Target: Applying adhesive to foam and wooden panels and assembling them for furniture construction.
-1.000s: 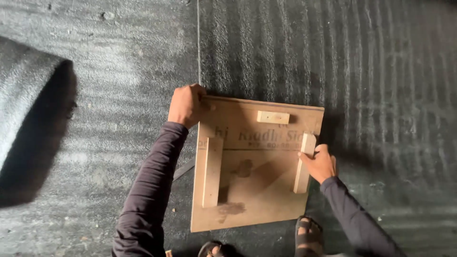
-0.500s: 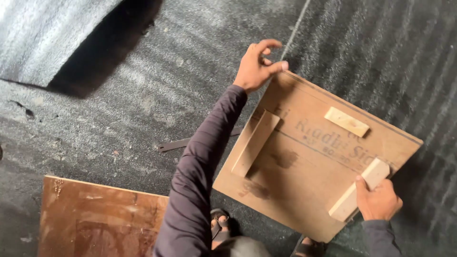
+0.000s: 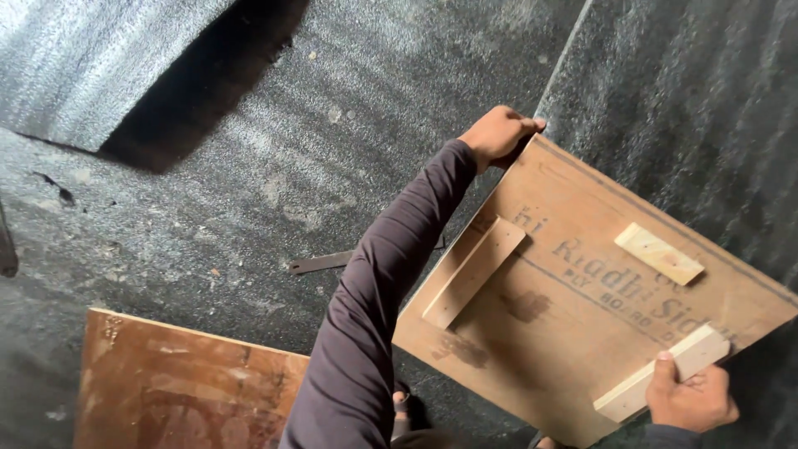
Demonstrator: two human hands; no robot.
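Board [image 3: 582, 333] on floor [image 3: 332, 166], right; three wood strips [image 3: 474, 270] on it. Second board [image 3: 183, 391] near left; metal strip [image 3: 320, 263] between.

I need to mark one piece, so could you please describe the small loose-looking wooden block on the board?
Start at the large plywood board held by both hands. Three wooden pieces sit on its face. The small block lies near the upper right edge, pale, the shortest, and the only one no hand is near.
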